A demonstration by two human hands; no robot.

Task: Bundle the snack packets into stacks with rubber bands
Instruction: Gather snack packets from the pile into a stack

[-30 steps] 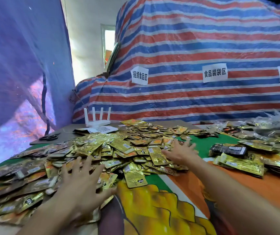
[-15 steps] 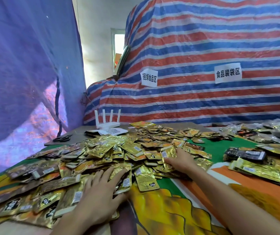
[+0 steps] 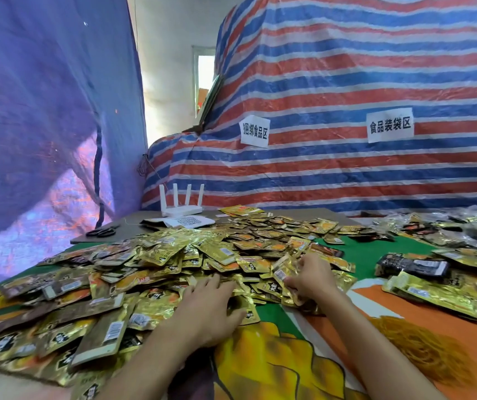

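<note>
While the left hand (image 3: 209, 310) rests flat and open on the packet pile (image 3: 173, 255) on the surface (image 3: 375, 252), the right hand (image 3: 310, 280) has curled, apparently pinching several packets (image 3: 284, 268): a stack is starting.

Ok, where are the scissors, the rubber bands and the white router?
scissors (image 3: 100, 232), head view, on the dark handles.
rubber bands (image 3: 424, 347), head view, middle of the orange heap.
white router (image 3: 182, 211), head view, on its flat base.
</note>
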